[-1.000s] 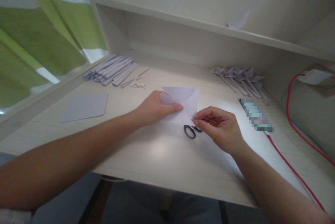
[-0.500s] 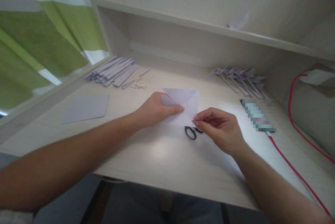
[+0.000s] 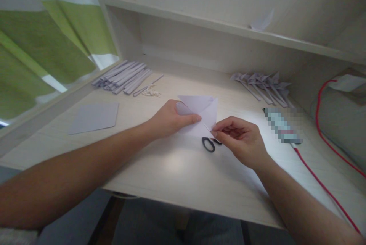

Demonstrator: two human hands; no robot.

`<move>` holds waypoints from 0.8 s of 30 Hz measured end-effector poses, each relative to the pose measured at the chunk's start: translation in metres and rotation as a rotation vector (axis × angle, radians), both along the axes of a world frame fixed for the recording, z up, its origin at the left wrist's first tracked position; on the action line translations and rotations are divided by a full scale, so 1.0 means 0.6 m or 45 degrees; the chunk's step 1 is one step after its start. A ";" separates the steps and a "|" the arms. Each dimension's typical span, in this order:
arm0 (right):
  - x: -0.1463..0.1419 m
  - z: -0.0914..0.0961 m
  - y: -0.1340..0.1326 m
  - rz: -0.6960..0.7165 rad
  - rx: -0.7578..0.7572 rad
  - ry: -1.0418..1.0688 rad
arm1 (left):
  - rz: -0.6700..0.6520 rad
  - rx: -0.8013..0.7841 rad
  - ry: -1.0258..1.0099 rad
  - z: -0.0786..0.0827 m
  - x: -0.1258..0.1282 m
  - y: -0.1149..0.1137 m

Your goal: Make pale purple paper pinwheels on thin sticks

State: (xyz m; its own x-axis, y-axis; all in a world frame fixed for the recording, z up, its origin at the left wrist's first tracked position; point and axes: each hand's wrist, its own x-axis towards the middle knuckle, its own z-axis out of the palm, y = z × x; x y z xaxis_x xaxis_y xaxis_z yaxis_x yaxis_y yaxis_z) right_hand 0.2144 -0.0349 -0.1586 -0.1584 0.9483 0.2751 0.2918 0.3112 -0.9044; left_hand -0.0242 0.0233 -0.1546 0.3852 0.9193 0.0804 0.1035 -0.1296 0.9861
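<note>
A pale lilac sheet of paper (image 3: 206,113), partly folded into triangles, lies at the middle of the desk (image 3: 177,168). My left hand (image 3: 168,120) is closed on its left side, thumb on top. My right hand (image 3: 241,140) pinches the sheet's lower right corner between thumb and forefinger. Black scissors (image 3: 208,144) lie under the paper, only their handle loops showing just left of my right hand.
A flat lilac sheet (image 3: 93,117) lies at the left. Several rolled paper sticks (image 3: 126,76) are piled at the back left, several folded paper pieces (image 3: 263,84) at the back right. A blurred flat object (image 3: 281,126) and a red cable (image 3: 320,184) lie right. A shelf (image 3: 228,27) overhangs.
</note>
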 end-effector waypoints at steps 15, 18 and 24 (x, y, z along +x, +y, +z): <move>0.001 0.002 -0.002 -0.017 -0.001 -0.078 | 0.064 0.009 0.056 0.002 0.007 -0.011; 0.001 0.000 0.001 0.000 0.025 -0.019 | 0.095 0.065 0.025 -0.002 0.007 -0.012; 0.004 -0.004 0.003 0.014 0.029 0.043 | 0.126 0.096 0.056 0.000 0.008 -0.016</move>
State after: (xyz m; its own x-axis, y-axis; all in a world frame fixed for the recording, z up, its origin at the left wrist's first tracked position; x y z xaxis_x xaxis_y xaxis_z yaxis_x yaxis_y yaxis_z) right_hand 0.2166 -0.0333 -0.1608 -0.1590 0.9400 0.3017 0.2579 0.3345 -0.9064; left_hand -0.0193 0.0139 -0.1544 0.2979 0.9449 0.1357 0.1623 -0.1902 0.9682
